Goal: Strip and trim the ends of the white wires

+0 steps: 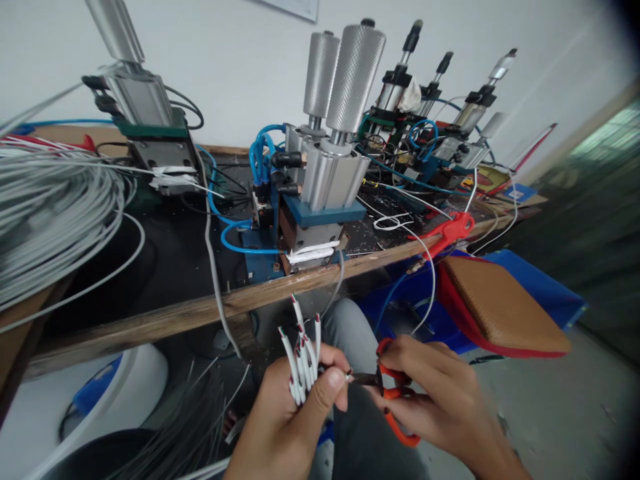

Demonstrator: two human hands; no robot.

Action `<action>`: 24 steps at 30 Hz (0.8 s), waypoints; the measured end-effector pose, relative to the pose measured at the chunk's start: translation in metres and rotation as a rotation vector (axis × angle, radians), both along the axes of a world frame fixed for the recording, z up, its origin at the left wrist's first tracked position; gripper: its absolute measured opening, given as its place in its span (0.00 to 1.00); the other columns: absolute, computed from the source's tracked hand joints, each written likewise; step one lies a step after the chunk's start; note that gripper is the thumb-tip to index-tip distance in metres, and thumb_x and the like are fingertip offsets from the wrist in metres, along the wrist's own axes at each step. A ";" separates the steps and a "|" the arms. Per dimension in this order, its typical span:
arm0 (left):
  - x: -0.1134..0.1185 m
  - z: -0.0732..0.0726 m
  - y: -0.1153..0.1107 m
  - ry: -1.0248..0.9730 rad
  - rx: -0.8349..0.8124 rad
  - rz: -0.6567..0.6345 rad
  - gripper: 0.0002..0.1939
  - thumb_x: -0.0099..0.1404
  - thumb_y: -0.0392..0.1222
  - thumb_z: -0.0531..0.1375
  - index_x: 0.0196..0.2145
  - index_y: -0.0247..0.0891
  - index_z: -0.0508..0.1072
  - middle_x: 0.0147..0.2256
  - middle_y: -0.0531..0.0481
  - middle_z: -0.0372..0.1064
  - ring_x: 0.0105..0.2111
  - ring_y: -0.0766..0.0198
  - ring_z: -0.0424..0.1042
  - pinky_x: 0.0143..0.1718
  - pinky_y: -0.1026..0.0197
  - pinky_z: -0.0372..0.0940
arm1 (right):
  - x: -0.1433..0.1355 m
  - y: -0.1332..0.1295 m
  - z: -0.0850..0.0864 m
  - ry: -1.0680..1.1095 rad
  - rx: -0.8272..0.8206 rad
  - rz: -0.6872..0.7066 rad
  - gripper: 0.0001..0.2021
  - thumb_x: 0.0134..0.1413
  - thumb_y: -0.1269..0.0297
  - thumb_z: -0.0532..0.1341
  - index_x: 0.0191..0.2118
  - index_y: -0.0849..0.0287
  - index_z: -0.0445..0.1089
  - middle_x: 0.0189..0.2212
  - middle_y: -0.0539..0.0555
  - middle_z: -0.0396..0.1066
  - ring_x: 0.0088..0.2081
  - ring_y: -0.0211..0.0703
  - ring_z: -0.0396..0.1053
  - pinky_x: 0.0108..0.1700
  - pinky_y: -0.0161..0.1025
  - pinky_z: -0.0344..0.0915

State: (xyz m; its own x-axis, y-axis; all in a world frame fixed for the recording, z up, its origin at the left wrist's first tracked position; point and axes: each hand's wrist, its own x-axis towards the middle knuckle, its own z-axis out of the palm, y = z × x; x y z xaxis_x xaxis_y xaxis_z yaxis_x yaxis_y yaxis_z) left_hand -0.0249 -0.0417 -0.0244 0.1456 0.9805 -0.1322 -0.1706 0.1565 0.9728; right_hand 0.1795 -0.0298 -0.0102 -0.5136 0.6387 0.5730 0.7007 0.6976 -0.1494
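Observation:
My left hand (287,423) is closed around a bundle of white cables (303,363), their cut ends pointing up with small dark and reddish cores showing. Between its thumb and index finger it pinches one cable end. My right hand (440,393) grips a pair of scissors with orange-red handles (401,433), fingers in and around the loops. The dark scissor blades (365,379) point left and reach the pinched cable end at the left thumb. Whether the blades are parted is too small to tell. Both hands are above my lap, below the bench edge.
On the bench (170,320) stands a pneumatic press (333,177) with blue hoses, with another press (145,113) to the left. A large coil of grey cable (50,220) lies far left. Red-handled pliers (453,230) rest at the right. A brown-topped stool (505,303) and white bucket (150,387) stand below.

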 end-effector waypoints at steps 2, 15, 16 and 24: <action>-0.001 -0.003 0.001 -0.031 -0.035 -0.038 0.19 0.66 0.59 0.65 0.28 0.41 0.74 0.21 0.57 0.61 0.21 0.67 0.49 0.25 0.61 0.50 | 0.000 0.002 -0.005 0.025 0.019 0.003 0.06 0.67 0.69 0.59 0.35 0.55 0.63 0.22 0.46 0.66 0.21 0.35 0.64 0.25 0.35 0.56; -0.002 -0.012 0.002 -0.129 -0.102 -0.104 0.17 0.66 0.59 0.65 0.34 0.42 0.78 0.23 0.57 0.62 0.20 0.69 0.48 0.21 0.61 0.41 | -0.002 0.004 -0.013 0.056 0.073 -0.007 0.08 0.71 0.64 0.57 0.36 0.56 0.64 0.23 0.47 0.67 0.22 0.35 0.65 0.25 0.35 0.56; -0.002 -0.012 0.003 -0.118 -0.098 -0.095 0.17 0.66 0.59 0.65 0.34 0.41 0.78 0.23 0.57 0.62 0.21 0.69 0.49 0.21 0.61 0.42 | -0.002 0.004 -0.012 0.049 0.069 -0.017 0.08 0.71 0.64 0.57 0.35 0.56 0.64 0.23 0.47 0.67 0.22 0.35 0.64 0.25 0.35 0.56; -0.001 -0.008 0.003 -0.061 -0.048 -0.021 0.18 0.65 0.59 0.65 0.32 0.41 0.77 0.24 0.54 0.66 0.27 0.64 0.65 0.24 0.61 0.48 | -0.006 -0.004 -0.004 0.009 0.035 -0.071 0.07 0.69 0.64 0.60 0.36 0.56 0.64 0.23 0.46 0.67 0.20 0.34 0.63 0.25 0.35 0.56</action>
